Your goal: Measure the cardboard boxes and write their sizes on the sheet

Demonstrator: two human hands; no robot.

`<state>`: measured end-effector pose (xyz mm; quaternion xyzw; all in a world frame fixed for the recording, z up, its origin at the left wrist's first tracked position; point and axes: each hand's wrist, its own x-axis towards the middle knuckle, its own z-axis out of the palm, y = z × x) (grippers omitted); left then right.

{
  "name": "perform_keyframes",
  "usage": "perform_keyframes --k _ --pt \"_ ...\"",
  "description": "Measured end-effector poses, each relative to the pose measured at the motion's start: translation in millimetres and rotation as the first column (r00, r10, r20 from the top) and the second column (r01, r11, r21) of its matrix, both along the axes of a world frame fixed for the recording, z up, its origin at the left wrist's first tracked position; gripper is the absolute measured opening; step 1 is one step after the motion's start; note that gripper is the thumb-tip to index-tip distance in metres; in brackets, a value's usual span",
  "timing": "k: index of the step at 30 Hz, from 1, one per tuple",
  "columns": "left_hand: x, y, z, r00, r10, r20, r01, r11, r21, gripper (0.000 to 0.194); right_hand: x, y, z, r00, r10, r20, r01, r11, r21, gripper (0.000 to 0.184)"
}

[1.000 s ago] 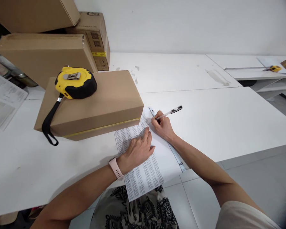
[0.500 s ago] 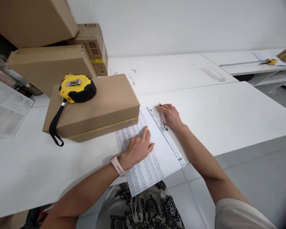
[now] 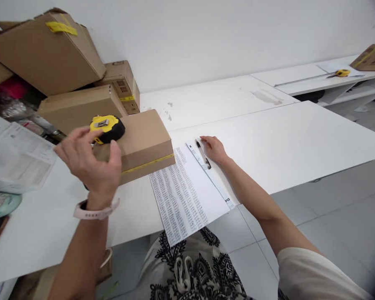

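Observation:
My left hand (image 3: 92, 162), with a pale pink watch band (image 3: 96, 211) on the wrist, is raised at the near left of a closed cardboard box (image 3: 146, 135). Its fingers are spread, and a fingertip overlaps the yellow and black tape measure (image 3: 108, 127) on the box; whether it touches cannot be told. A pen (image 3: 203, 154) with black ends lies loose along the right side of the papers. Beside it my right hand (image 3: 215, 149) rests on the table, fingers extended and holding nothing. Columns of handwriting cover much of the top paper sheet (image 3: 181, 200), which overhangs the front edge.
Cardboard boxes (image 3: 50, 52) are stacked at the back left against the wall. Printed papers in a clear sleeve (image 3: 21, 158) stand at the left. Farther right, a second tape measure (image 3: 343, 73) and another carton (image 3: 370, 58) sit on a white table (image 3: 268, 133).
My right hand has let go of the pen, which now lies on the papers. My left hand has lifted off the written sheet and moved left to the tape measure. The view has shifted.

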<state>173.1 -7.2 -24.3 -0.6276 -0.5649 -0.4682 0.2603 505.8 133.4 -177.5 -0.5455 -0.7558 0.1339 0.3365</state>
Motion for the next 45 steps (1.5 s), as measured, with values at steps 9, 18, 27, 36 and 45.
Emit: perform_keyframes --k 9,18,27,36,45 --pt "-48 58 15.5 0.864 0.11 0.492 0.168 0.858 -0.486 0.107 1 3 -5.5 1.0 0.014 0.022 -0.014 1.0 0.02 0.043" --pt "-32 60 18.9 0.876 0.207 0.436 0.012 0.894 -0.448 0.091 1 4 -6.6 1.0 0.0 0.022 0.0 1.0 0.012 0.042" --pt "9 -44 6.3 0.211 -0.262 0.942 0.728 0.686 0.028 0.074 0 8 -8.2 1.0 0.02 0.004 -0.02 1.0 0.013 0.039" --pt "60 -105 -29.2 -0.093 0.125 0.988 0.89 0.454 0.026 0.093 -20 -80 83.5 0.823 0.166 -0.543 -0.099 0.984 0.15 0.03" --pt "43 -108 -25.9 -0.24 0.091 0.967 0.917 0.347 0.195 0.062 -72 -175 146.4 0.524 0.321 -0.789 -0.799 0.507 -0.324 0.033"
